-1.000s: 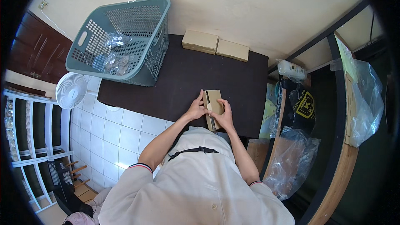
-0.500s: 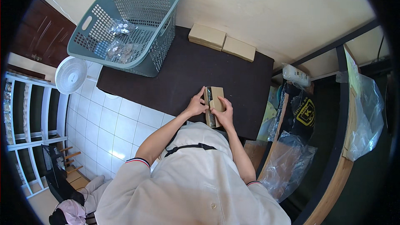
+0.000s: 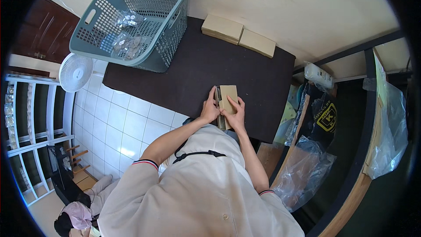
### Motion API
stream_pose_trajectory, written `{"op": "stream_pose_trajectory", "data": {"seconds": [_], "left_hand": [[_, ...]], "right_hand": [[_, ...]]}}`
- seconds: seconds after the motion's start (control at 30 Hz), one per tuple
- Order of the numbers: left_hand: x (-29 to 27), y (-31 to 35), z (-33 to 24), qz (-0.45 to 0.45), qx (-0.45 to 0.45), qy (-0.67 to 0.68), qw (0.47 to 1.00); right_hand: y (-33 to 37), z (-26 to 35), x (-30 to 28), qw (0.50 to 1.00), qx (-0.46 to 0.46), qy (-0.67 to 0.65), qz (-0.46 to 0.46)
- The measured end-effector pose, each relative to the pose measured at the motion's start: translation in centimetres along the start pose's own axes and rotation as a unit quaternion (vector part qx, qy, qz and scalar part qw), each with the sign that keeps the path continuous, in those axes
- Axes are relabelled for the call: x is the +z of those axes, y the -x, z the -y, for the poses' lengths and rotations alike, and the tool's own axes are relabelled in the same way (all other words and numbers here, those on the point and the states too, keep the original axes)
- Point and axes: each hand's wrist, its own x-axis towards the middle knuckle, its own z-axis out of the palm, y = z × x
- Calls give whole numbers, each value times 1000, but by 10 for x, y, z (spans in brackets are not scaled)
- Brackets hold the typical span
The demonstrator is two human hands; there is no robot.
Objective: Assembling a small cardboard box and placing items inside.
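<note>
A small brown cardboard box (image 3: 228, 93) sits at the near edge of the dark table, between both hands. Its lid lies over most of the top, while a narrow dark gap shows along the left side; what is inside is hard to make out. My left hand (image 3: 210, 108) grips the box's left side, fingers along its edge and thumb near the gap. From the right, my right hand (image 3: 235, 113) is closed on the box, its fingers on the lid and its thumb by the gap.
Flat cardboard boxes (image 3: 222, 28) are stacked along the table's wall side. A grey-green basket (image 3: 161, 57) with clear plastic packets stands at the table's far left. A shelf frame with plastic bags (image 3: 302, 171) is at right. Behind at left are a white fan (image 3: 76, 73) and a seated person (image 3: 79, 216).
The box lid has come down over the opening, leaving a narrower gap. Both hands stay on the box, and the whole view has shifted slightly.
</note>
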Motion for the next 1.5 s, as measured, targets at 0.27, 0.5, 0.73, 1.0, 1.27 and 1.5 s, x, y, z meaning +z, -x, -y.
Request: {"op": "stream_pose_trajectory", "data": {"seconds": [0.27,0.5,0.73,1.0,1.27,1.5], "left_hand": [[-22,-25,18,119,-16,104,987],[-30,-22,18,133,-28,123,983],[-42,-22,14,218,-40,181,958],[-41,-25,16,210,-52,219,951],[-40,-22,12,198,-33,178,963],[-39,-28,21,220,-53,221,949]], "right_hand": [[2,11,6,995,24,99,10],[3,17,11,993,21,112,-3],[3,11,19,989,24,144,-11],[7,17,27,984,6,178,-17],[11,12,26,980,-7,197,-28],[11,10,30,974,-19,225,-22]]}}
